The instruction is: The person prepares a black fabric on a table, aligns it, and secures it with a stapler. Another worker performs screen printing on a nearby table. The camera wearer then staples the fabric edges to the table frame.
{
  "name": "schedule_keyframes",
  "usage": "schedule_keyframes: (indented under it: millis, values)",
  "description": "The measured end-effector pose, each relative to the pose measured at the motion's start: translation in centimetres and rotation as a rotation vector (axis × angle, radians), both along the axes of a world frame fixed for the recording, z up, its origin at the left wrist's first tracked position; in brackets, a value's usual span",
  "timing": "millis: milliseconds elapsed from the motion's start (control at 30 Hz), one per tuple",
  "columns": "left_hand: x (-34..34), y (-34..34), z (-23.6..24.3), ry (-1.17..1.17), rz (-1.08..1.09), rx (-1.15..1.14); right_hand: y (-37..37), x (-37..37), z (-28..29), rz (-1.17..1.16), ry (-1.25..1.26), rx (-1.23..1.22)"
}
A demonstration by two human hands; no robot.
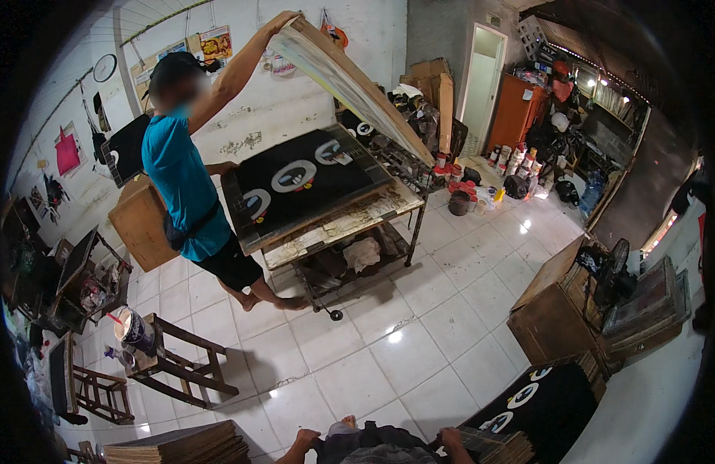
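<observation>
At the lower edge, my left hand (305,442) is curled beside dark cloth (373,444) in front of my body. My right hand (452,441), also curled, is at the cloth's other side, near a board with black fabric (570,406) bearing white ring prints. What either hand grips is too small to make out. Across the room, a person in a blue shirt (176,174) holds up a wood-framed printing screen (357,81) with one raised hand. Below it, black fabric (253,166) with white ring prints lies on the printing table (350,236).
A stool (168,363) with a bucket (133,329) stands at left. Stacked boards (180,447) are at lower left. A wooden cabinet (547,298) with a fan (616,267) and frames is at right. Paint containers (520,161) stand on the tiled floor (396,340) at the back.
</observation>
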State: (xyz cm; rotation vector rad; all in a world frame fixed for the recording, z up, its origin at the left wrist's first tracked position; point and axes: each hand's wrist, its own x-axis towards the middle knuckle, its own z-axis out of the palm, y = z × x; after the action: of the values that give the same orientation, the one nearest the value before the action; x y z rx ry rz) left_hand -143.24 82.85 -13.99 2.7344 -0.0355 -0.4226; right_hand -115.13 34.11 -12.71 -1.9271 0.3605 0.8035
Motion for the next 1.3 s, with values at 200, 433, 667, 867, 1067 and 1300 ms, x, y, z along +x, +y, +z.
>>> schedule_keyframes:
  millis: [200, 433, 667, 867, 1067, 1300]
  values:
    - [-3.6, -1.1, -0.8, 0.457, 0.436, -0.252, 0.9, 0.9, -0.6, -0.122, 0.127, 0.046]
    - [0.5, -1.5, 1.0, 0.301, 0.310, 0.004, 1.5, 1.0, 0.5, -0.120, 0.169, -0.010]
    - [6.8, -2.4, 4.0, 0.483, 1.449, -0.857, -0.7, 1.1, -1.0, 0.217, -0.002, -0.147]
    - [8.0, -2.6, 4.6, 0.575, 1.425, -0.773, -3.7, 1.1, -2.9, 1.048, -0.334, -0.573]
    - [7.2, -1.8, 1.4, 0.610, 1.323, -0.942, -4.6, 1.0, -3.1, 1.064, -0.449, -0.583]
    - [6.4, -2.0, 0.0, 0.551, 1.121, -0.791, -3.0, 2.7, -2.6, 0.263, 0.081, -0.221]
